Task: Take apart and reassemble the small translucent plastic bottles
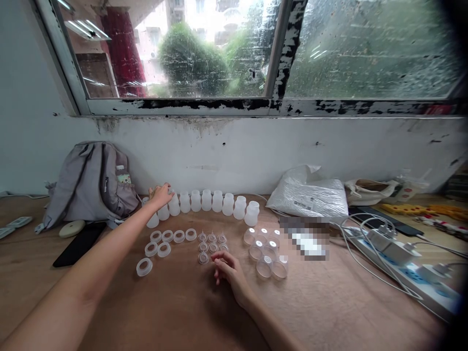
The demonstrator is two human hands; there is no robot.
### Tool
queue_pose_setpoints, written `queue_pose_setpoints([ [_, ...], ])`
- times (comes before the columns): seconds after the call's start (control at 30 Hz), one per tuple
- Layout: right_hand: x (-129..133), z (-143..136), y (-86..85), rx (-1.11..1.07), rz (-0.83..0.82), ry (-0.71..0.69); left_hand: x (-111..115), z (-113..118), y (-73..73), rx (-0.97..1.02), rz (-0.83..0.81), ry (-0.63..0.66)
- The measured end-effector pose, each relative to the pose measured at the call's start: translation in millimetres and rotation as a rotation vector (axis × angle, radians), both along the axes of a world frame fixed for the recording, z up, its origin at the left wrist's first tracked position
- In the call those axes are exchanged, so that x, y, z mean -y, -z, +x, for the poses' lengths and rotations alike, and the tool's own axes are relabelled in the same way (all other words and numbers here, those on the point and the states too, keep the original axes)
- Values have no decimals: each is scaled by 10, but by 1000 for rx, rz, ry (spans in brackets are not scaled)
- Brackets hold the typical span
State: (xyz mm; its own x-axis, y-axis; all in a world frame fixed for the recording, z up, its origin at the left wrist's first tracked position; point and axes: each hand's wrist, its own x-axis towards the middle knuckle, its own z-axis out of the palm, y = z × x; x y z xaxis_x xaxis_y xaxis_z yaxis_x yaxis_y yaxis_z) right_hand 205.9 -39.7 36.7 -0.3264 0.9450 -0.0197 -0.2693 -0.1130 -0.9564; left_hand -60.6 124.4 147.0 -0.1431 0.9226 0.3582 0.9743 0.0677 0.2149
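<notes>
A curved row of frosted baby bottles (206, 201) stands upright near the wall. My left hand (160, 196) reaches to the row's left end, its fingers bent around the top of a bottle (163, 213); the hand partly hides the contact. My right hand (230, 273) hovers at the front of a cluster of clear bottle nipples (203, 257), fingers loosely curled and apart, with nothing visible in them. Several translucent collar rings (144, 267) lie left of the nipples. Clear dome caps (264, 266) are grouped to the right.
On the left are a grey backpack (91, 183), a dark phone (78, 244) and a round pale object (72, 228). A silver plastic bag (310, 195) lies at the back right. A power strip (409, 275) with plugs and loose white cables runs along the right side.
</notes>
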Motion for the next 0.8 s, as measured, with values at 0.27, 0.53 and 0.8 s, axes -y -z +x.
queue_pose_setpoints([
  [0.27,16,2,1,61,42,49,536,169,80,-1,203,168],
  [0.53,-39,167,-17,675,574,401,1885,41,791,43,105,430],
  [0.8,124,46,-57,1003,974,101,2321,-189,1037,-43,107,170],
])
